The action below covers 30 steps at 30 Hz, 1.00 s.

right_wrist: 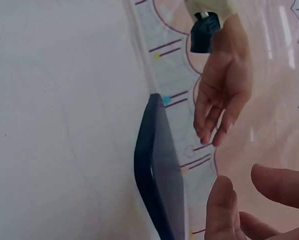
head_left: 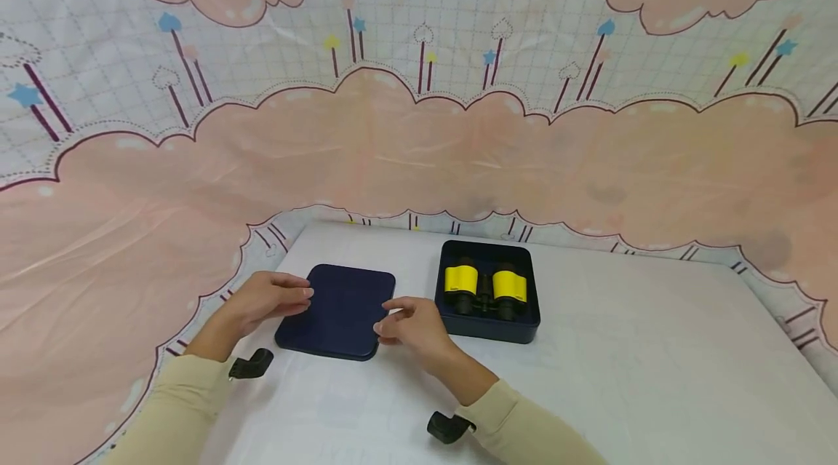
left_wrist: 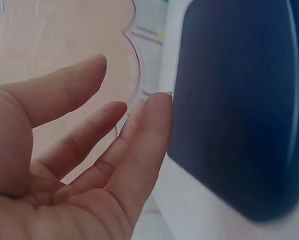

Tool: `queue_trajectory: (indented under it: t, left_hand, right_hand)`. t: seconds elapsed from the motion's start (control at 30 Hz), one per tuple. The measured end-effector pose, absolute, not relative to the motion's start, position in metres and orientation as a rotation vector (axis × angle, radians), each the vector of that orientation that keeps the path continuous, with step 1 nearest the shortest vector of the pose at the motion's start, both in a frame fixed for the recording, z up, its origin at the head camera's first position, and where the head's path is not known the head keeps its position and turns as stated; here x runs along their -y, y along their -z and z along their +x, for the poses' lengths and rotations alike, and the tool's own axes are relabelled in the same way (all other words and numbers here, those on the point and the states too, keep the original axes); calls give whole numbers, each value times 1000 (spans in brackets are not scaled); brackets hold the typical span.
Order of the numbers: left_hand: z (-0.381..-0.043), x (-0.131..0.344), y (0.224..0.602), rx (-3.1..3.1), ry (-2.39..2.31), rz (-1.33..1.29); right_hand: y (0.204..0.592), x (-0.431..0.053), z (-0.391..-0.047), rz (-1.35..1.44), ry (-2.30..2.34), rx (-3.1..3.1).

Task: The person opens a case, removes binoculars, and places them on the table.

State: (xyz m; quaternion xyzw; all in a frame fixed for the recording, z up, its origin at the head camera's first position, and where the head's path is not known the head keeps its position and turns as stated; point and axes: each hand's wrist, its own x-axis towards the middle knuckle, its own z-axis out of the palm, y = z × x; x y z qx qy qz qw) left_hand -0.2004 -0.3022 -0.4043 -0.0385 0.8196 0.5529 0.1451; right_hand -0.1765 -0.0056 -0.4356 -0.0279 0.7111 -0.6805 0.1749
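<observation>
A dark navy, flat square lid with rounded corners (head_left: 337, 312) lies on the white table. At its left edge is my left hand (head_left: 265, 297), thumb and fingers apart with nothing between them. In the left wrist view the fingertips of this hand (left_wrist: 104, 155) come close to the edge of the lid (left_wrist: 229, 110); whether they touch it I cannot tell. My right hand (head_left: 415, 330) hovers by the right edge, fingers loosely bent and holding nothing. In the right wrist view a gap shows between its thumb and fingers (right_wrist: 222, 200), beside the lid (right_wrist: 147, 150).
Right of the lid stands a dark navy open box (head_left: 494, 330). Inside it lie black binoculars with yellow panels (head_left: 461, 280). The white tabletop (head_left: 641, 348) stretches to the right. A patterned cloth (head_left: 419, 159) hangs behind and at the left side.
</observation>
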Motion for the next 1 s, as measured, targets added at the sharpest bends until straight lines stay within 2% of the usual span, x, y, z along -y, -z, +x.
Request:
queue_trajectory:
  t: [0.43, 1.0]
  left_hand:
    - [-210, 263, 394, -2192, -1749, 74]
    - [-235, 198, 390, -2108, -1759, 54]
  right_hand:
    - [425, -31, -190, -32, 2008, -1986]
    - [416, -83, -205, 62, 2035, -2053]
